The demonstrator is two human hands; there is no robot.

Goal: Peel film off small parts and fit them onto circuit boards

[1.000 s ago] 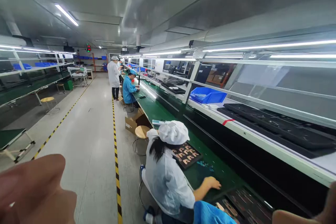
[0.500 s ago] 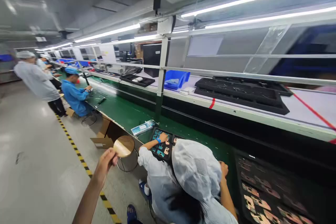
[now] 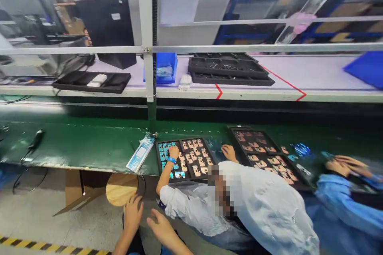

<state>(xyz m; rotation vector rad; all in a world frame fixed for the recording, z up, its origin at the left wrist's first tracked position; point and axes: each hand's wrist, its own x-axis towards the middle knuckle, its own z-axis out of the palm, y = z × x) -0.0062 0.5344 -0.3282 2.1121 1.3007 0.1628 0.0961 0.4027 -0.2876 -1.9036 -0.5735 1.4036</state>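
Note:
My left hand [image 3: 133,212] is at the lower middle, beside the round wooden stool top [image 3: 121,189]. Its fingers are stretched out and slightly bent, with nothing seen in them; whether they touch the stool, I cannot tell. A short way right, my right hand [image 3: 161,226] is held in the air with thumb and fingers apart, holding nothing. In front of me, a seated person in a white coat and cap [image 3: 263,199] reaches over a black tray [image 3: 179,143] of small blue and copper-coloured flat parts.
The green bench [image 3: 89,139] carries a blue-white packet [image 3: 140,154], a second black tray [image 3: 236,129] and a black handheld tool [image 3: 36,140]. Someone in blue sleeves [image 3: 338,191] works at right. Above is a shelf [image 3: 314,75] with stacked trays [image 3: 230,73]. A cardboard box [image 3: 73,187] stands below.
My view has swung right, from along the line to squarely facing the bench. My right hand has come into view, and the left hand's fingers, earlier pinched together, are now spread.

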